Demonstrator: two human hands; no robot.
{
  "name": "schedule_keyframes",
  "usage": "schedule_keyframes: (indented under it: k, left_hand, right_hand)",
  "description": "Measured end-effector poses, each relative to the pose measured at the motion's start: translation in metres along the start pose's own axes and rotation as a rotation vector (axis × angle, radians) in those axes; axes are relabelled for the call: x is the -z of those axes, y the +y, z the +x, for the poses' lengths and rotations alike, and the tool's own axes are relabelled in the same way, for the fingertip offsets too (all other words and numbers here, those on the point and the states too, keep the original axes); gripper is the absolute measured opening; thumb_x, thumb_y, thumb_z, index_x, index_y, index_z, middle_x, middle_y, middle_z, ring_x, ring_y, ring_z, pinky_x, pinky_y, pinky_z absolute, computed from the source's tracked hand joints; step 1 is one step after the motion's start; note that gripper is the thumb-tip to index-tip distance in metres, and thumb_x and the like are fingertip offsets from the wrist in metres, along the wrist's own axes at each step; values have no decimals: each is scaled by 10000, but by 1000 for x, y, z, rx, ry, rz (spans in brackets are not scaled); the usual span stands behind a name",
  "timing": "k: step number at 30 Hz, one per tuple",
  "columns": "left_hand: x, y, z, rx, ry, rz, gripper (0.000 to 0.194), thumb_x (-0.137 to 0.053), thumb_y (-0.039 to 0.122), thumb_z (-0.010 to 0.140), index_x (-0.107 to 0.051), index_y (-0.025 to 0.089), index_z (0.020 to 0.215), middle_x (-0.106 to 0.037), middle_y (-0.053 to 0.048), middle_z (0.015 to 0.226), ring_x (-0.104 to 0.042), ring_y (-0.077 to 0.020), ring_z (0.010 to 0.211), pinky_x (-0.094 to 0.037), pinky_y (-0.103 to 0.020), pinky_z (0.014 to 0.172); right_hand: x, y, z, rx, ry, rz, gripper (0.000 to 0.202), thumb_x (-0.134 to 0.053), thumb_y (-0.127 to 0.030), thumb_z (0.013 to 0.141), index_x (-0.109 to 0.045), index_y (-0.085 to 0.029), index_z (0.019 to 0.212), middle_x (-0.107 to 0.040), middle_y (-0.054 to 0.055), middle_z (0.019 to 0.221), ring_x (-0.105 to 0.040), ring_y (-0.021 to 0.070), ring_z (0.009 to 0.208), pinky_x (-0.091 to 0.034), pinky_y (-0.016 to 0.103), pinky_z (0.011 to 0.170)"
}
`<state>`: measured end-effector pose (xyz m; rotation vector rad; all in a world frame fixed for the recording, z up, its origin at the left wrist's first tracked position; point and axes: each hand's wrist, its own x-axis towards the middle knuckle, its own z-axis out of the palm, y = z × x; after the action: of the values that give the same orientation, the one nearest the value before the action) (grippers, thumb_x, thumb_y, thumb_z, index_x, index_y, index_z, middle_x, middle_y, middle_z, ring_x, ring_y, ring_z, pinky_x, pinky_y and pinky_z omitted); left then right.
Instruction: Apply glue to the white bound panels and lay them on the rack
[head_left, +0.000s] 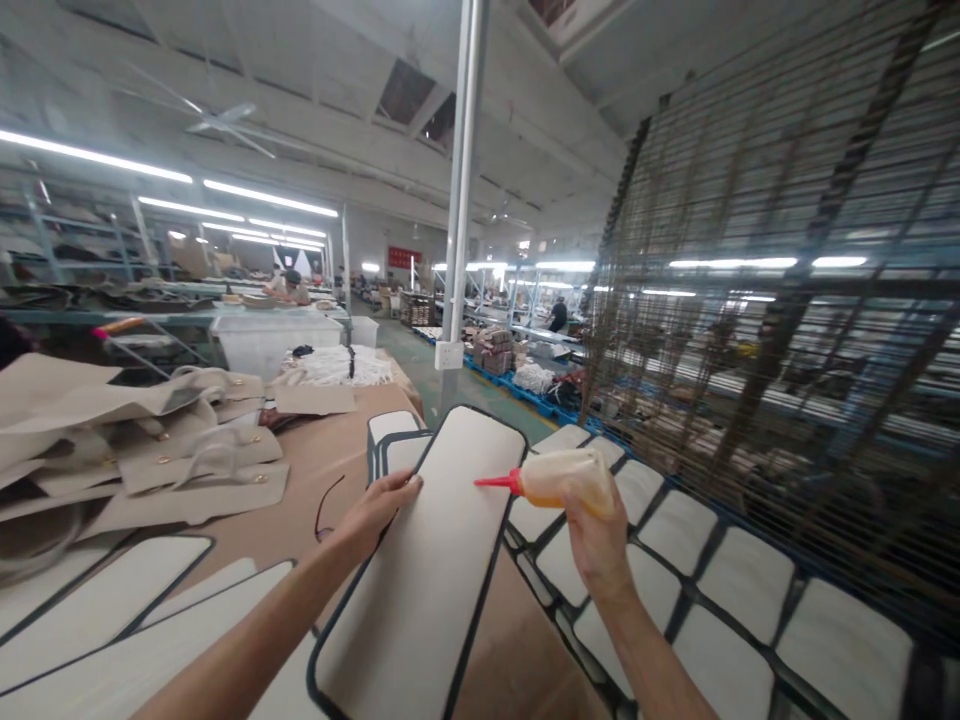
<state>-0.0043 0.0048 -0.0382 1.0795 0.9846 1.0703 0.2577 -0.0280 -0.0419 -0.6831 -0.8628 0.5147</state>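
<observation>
A long cream panel (427, 560) with rounded corners and a dark edge is tilted up in front of me. My left hand (386, 505) grips its left edge, thumb on the face and fingers behind. In my right hand (600, 530) is a squeeze bottle (566, 480) of amber liquid, held sideways. Its red nozzle points left over the upper part of the panel; whether the tip touches the surface I cannot tell.
Cream fabric pieces (187, 440) with handles lie piled at the left, above more dark-edged panels (112, 590). Glasses (324, 515) rest on the brown table (315, 430). Several cream panels (742, 580) fill the right side, beside a wire rack (750, 300). A pole (459, 200) stands ahead.
</observation>
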Motion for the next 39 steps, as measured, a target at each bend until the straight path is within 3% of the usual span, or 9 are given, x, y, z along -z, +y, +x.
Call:
schedule_keyframes:
  k: [5, 10, 15, 17, 19, 24, 26, 32, 39]
  left_hand:
    - [2, 6, -3, 75, 12, -62, 370, -699, 394, 667, -635, 147, 936, -708, -37, 699, -649, -204, 587, -515, -298, 576]
    - [0, 9, -9, -27, -199, -20, 403, -763, 231, 603, -651, 143, 980, -719, -49, 807, -657, -194, 671, -497, -250, 585]
    - [8, 12, 1, 2, -172, -37, 475, -800, 256, 559, -661, 143, 999, -712, -45, 778, -623, -166, 590, -484, -247, 550]
    - [9, 15, 3, 19, -155, -27, 482, -810, 258, 541, -669, 143, 987, -705, -38, 736, -616, -166, 577, -479, -245, 543]
    - [7, 17, 2, 31, -187, -18, 470, -806, 248, 542, -676, 148, 983, -702, -36, 728, -621, -172, 592, -484, -250, 561]
    - [-7, 19, -5, 18, -336, 0, 439, -763, 253, 618, -671, 165, 1039, -715, -55, 837, -644, -196, 656, -500, -270, 599]
    - [-10, 20, -5, 5, -340, -5, 458, -765, 270, 619, -667, 167, 1054, -716, -57, 842, -644, -199, 648, -503, -276, 589]
    - [-2, 27, 2, 7, -234, -9, 549, -818, 284, 529, -677, 159, 1044, -715, -51, 799, -625, -177, 581, -496, -264, 558]
    - [-4, 31, -2, 13, -324, -25, 553, -803, 259, 565, -667, 183, 1096, -721, -57, 867, -640, -193, 634, -508, -280, 603]
  right_hand:
    - [4, -2, 1, -78, 51, 93, 545, -838, -292, 509, -631, -208, 1007, -693, 25, 933, -634, 225, 867, -502, 439, 891]
    - [6, -3, -11, -150, 48, 129, 532, -833, -296, 524, -631, -206, 1008, -698, 28, 922, -647, 221, 858, -527, 397, 839]
    - [22, 5, -66, -287, -209, 85, 572, -816, -331, 564, -610, -192, 1079, -700, 65, 930, -655, 252, 822, -557, 372, 717]
    - [22, 3, -72, -292, -284, 45, 600, -827, -324, 544, -607, -190, 1085, -697, 64, 925, -650, 252, 814, -554, 357, 704]
    - [14, -4, -56, -231, -240, 22, 589, -839, -294, 520, -616, -195, 1055, -693, 48, 915, -640, 231, 805, -543, 329, 701]
    - [-9, -15, 17, -29, 88, 93, 553, -841, -287, 486, -629, -201, 989, -677, -13, 857, -613, 180, 796, -510, 324, 780]
    - [-9, -11, 17, -40, 93, 80, 574, -847, -281, 474, -630, -202, 999, -681, -11, 862, -616, 186, 809, -509, 330, 785]
    - [5, -4, -45, -229, -209, 23, 635, -843, -350, 500, -634, -198, 1080, -705, 40, 886, -647, 236, 748, -543, 334, 645]
    - [-3, -25, 22, 37, 150, 94, 486, -820, -307, 546, -649, -182, 984, -700, 26, 879, -638, 204, 818, -512, 377, 823]
